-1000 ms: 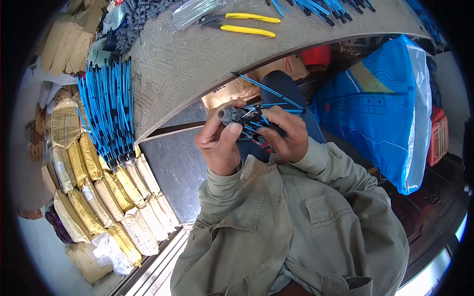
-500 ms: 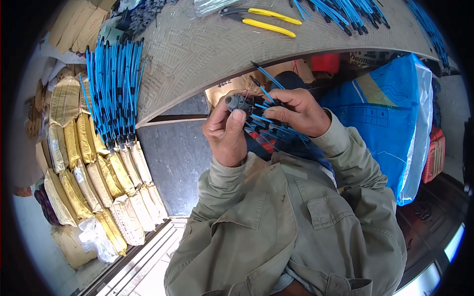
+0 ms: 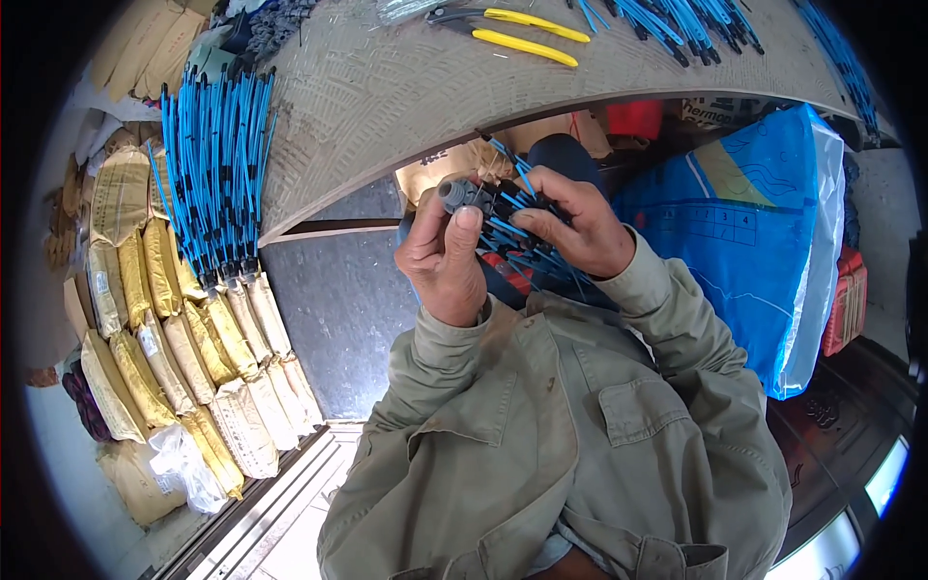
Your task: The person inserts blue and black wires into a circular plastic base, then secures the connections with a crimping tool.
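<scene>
In front of my chest, my left hand is closed around a grey ribbed cylindrical fitting, thumb pressed on its side and round end facing left. Close beside it, my right hand pinches the black end of a thin blue tube, thumb over bent fingers. The black end sits right against the fitting; whether it is inside cannot be made out. More blue tubes with black ends lie below and between my hands, over my lap, partly hidden by the fingers.
Yellow-handled cutting pliers lie on the grey table, whose curved edge runs beyond my hands. Blue tubes lie at its far right; a big bundle stands left. Packed bags are stacked left, and a blue sack stands right.
My right hand has come slightly left, closer to the fitting, and the tube end it pinches now meets it. My left hand keeps its hold nearly in place.
</scene>
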`<state>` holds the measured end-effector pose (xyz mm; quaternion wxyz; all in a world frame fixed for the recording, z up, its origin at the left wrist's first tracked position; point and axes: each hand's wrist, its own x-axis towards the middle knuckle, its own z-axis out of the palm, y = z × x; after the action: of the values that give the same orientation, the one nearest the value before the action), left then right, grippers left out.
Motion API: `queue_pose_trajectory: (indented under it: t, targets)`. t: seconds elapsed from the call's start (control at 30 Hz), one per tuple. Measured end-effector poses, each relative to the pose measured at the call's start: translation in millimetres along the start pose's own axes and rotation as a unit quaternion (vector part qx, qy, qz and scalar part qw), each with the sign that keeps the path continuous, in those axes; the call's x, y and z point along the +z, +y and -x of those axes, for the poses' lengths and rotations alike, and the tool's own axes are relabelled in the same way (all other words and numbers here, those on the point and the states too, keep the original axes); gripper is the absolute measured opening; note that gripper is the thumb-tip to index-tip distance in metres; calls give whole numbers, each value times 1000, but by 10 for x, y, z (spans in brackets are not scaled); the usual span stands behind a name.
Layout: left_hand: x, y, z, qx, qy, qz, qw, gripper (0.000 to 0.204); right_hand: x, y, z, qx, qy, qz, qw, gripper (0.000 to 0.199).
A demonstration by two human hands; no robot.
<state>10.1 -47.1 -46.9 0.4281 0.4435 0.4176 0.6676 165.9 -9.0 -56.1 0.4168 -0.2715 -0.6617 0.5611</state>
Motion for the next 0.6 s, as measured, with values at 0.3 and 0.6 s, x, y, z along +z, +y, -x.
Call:
queue_pose_trajectory:
  t: [0.3,0.6]
  targets:
    - [-3,18,-78,-43,-5,66,997,26,-4,36,-1,75,-23,-16,997,12]
    - [-49,70,-197,-145,-11,101,984,23,10,-13,-50,92,0,-70,993,11]
